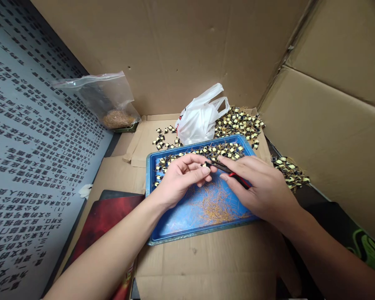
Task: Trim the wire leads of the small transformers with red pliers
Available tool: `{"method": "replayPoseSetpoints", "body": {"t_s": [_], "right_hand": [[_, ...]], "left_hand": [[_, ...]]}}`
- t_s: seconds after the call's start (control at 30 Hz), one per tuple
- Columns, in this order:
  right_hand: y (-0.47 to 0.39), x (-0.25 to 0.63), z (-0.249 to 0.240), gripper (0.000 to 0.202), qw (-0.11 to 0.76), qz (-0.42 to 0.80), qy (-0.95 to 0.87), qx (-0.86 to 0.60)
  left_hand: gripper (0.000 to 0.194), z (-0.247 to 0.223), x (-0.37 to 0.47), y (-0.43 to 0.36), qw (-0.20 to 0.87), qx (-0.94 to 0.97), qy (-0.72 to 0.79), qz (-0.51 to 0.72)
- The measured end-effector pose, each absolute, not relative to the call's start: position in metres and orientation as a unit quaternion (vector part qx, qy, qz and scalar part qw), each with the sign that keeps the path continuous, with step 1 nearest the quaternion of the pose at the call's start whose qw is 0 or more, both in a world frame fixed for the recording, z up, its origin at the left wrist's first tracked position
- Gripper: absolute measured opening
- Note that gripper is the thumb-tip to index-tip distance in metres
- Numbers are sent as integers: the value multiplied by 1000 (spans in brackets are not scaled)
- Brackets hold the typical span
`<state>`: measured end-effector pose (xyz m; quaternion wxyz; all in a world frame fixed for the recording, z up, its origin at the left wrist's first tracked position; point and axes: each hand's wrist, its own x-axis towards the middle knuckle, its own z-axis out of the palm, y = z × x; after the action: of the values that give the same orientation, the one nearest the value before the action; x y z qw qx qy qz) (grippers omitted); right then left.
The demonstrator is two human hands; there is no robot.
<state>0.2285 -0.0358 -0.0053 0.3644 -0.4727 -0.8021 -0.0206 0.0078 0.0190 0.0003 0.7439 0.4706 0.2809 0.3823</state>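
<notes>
Over the blue tray [171, 225], my left hand [186, 177] pinches a small black and yellow component [205, 165] between thumb and fingers. My right hand [258, 183] is closed around cutters with red and black handles [239, 180]. The cutters' dark jaws point left and reach the component; whether they touch its leads is too small to tell. Many similar components [231, 150] lie along the tray's back and left side. Below my hands, a pile of thin copper-coloured wire clippings [217, 208] is spread on the tray floor.
A white plastic bag [198, 121] stands behind the tray, beside a heap of components [239, 123]. More components [290, 173] lie at the right. A clear bag of clippings [117, 118] sits back left. Cardboard walls [187, 54] enclose the back and right.
</notes>
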Motion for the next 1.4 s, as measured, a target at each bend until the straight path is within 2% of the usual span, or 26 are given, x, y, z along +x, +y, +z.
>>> {"method": "replayPoseSetpoints", "body": {"t_s": [0.3,0.83,1.4], "right_hand": [[-38,230,-2,36,351,-77,-785,-504],[-38,231,-2,34,361,7,-795,-487],[-40,230,-1,31,351,-40,-805,-477]], "left_hand": [[25,2,8,17,747,460,294,380],[29,2,8,17,753,464,280,373],[29,0,8,18,748,474,283,368]]}}
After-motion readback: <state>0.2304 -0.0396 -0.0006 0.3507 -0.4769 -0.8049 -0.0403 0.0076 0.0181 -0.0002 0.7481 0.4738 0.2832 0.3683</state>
